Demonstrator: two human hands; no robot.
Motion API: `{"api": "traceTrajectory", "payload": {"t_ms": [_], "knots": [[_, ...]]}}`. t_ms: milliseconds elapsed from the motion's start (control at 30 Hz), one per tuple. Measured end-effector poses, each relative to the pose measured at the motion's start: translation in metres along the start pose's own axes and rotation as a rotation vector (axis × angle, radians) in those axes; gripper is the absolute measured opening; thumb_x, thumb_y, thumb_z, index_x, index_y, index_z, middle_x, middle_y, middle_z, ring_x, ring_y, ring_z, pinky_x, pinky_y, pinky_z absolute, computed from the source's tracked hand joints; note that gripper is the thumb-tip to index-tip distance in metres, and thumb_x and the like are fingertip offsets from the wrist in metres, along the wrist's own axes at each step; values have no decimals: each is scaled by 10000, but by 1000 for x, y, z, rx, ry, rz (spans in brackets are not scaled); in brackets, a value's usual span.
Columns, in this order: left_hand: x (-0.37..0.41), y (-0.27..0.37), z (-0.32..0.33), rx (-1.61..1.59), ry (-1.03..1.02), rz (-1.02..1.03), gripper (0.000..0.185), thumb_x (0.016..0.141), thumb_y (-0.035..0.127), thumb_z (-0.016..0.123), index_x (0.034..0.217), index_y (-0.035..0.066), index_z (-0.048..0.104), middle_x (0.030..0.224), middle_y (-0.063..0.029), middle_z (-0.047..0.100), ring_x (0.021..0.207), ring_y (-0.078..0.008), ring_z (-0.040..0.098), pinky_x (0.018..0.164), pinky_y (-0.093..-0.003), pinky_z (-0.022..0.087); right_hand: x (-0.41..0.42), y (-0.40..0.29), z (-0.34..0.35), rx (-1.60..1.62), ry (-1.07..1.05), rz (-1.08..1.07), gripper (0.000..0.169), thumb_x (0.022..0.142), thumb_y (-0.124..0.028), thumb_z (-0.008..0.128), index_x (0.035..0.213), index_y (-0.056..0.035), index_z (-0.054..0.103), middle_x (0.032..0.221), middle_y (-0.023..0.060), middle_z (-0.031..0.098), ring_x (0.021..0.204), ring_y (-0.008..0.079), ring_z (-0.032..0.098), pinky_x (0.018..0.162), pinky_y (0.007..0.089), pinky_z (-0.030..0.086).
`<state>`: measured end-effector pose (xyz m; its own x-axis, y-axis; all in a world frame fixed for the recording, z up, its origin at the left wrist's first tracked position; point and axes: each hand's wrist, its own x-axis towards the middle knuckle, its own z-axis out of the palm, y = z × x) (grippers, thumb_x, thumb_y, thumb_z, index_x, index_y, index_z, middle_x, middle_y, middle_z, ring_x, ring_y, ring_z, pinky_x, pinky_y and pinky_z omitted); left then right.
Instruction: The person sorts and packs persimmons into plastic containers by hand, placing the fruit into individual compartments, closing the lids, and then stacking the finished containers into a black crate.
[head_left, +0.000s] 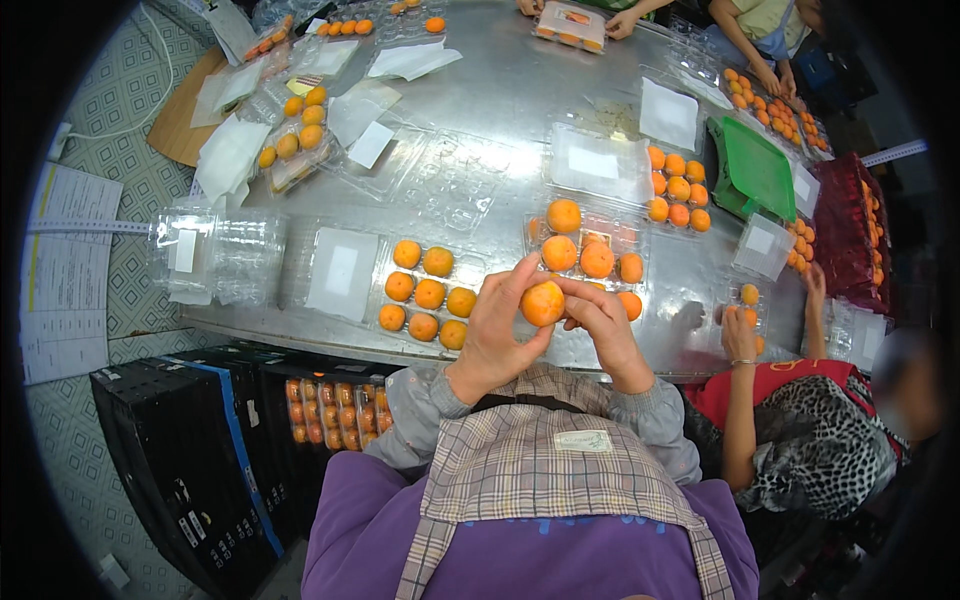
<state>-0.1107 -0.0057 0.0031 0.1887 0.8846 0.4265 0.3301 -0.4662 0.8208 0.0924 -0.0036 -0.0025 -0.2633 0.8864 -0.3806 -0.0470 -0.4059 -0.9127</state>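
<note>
Between both hands, a round orange fruit (542, 304), persimmon-like, is held above the table's near edge. My left hand (495, 334) cups it from the left, thumb below it and forefinger above. From the right, the fingertips of my right hand (611, 330) touch it. Just beyond my hands, a clear plastic clamshell (646, 244) bears more of these fruits, partly hidden by my fingers. To the left lies an open clamshell whose cups hold several fruits (430, 294). A white padded sheet (343, 271) with a paler rectangle rests on its lid.
The metal table (510, 67) carries empty clamshells (457, 176), stacked clamshells (217, 251), a green plastic basket (757, 169) and a dark red-lined crate (851, 232). A co-worker's hand (739, 334) is close at right; others work across the table. Black crates (195, 450) stand below left.
</note>
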Motion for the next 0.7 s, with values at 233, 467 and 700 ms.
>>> {"api": "traceTrajectory", "payload": {"t_ms": [233,467,700], "knots": [[-2,-3,1,-60,2,-83,925,774,15,827,1580,27,374,1279,-143,689,1172,-276,650,1003,-387,534,5,8,5,104,14,17,421,1027,-223,664,1392,-20,613,1186,31,709,988,95,661,854,267,530],[-27,-20,-5,-298,9,-384,976,789,1,826,1614,37,305,1353,-187,643,1222,-239,655,1028,-362,538,7,21,19,374,-44,192,342,1040,-205,636,1351,-67,598,1163,18,683,1045,121,666,923,289,526],[-64,-56,-41,164,111,-365,953,754,15,856,1585,32,389,1267,-138,665,1134,-227,663,963,-346,546,-1,31,58,197,-234,319,390,1033,-175,618,1405,-69,575,1289,35,660,1080,98,632,950,265,495]]}}
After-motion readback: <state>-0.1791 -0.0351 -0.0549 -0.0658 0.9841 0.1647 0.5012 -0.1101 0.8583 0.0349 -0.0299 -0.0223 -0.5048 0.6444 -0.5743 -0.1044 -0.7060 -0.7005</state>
